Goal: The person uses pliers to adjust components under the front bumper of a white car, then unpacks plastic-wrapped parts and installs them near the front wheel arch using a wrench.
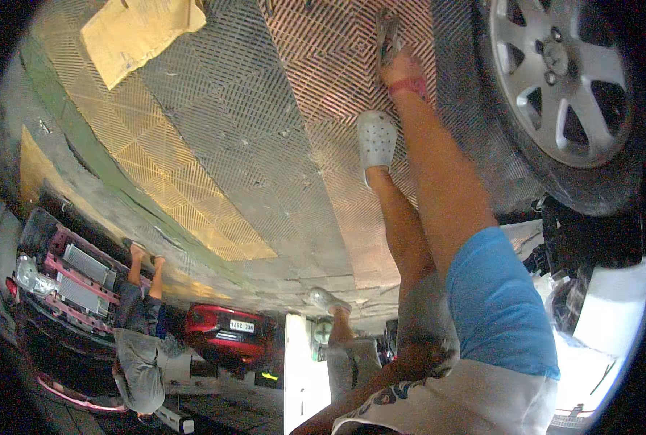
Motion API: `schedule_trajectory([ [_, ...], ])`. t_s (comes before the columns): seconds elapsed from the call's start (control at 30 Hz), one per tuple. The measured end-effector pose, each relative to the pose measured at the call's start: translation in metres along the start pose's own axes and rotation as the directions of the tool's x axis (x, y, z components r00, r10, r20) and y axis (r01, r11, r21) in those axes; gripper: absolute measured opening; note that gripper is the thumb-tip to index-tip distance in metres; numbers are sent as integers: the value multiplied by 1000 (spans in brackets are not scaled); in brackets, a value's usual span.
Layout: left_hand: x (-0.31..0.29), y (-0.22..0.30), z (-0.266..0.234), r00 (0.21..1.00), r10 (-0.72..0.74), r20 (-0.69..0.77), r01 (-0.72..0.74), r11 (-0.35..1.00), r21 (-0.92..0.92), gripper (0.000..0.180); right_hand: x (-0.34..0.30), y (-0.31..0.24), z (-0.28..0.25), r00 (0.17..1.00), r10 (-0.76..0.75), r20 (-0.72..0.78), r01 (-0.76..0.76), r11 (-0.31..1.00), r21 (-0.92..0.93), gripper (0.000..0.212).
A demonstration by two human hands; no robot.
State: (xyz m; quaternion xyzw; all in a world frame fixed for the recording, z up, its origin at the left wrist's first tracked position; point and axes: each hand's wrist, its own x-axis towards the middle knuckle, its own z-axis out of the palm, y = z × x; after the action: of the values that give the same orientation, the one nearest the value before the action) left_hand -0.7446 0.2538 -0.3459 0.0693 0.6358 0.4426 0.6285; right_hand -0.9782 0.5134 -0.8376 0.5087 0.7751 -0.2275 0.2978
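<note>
Two legs: bare legs (446,181) ran up the middle of the view, which looked flipped, floor on top.
Footwear: a grey clog (376,139) and a pink sandal (408,85) stood on the ribbed floor tiles (214,130).
Shorts: blue shorts (497,304) sat low right.
Wheel: a silver alloy wheel (562,72) was top right, just beside the sandal foot.
Hands: neither hand showed, so whether the fingers were apart or together, can't tell.
Cardboard: a flat cardboard sheet (138,29) lay on the tiles, top left.
Background: another person (138,348) stood by a stripped car front (69,275), with a red car (225,330) near them.
</note>
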Motion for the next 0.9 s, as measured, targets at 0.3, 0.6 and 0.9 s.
schedule_trajectory([
  [0.3, -54, -30, -48, 1000, 10, 14, -13, 971, 238, 39, -353, 31, -214, 991, -51, 120, -12, 882, 472, 87],
  [0.6, -227, 31, -198, 982, -149, 115, 119, 965, 235, 59, -781, 159, -243, 861, -5, -509, 331, 766, 551, 78],
  [0.9, -361, 25, -15, 834, -359, 418, 315, 933, 173, 47, -1011, 218, -164, 875, 164, -455, 340, 461, 820, 41],
])
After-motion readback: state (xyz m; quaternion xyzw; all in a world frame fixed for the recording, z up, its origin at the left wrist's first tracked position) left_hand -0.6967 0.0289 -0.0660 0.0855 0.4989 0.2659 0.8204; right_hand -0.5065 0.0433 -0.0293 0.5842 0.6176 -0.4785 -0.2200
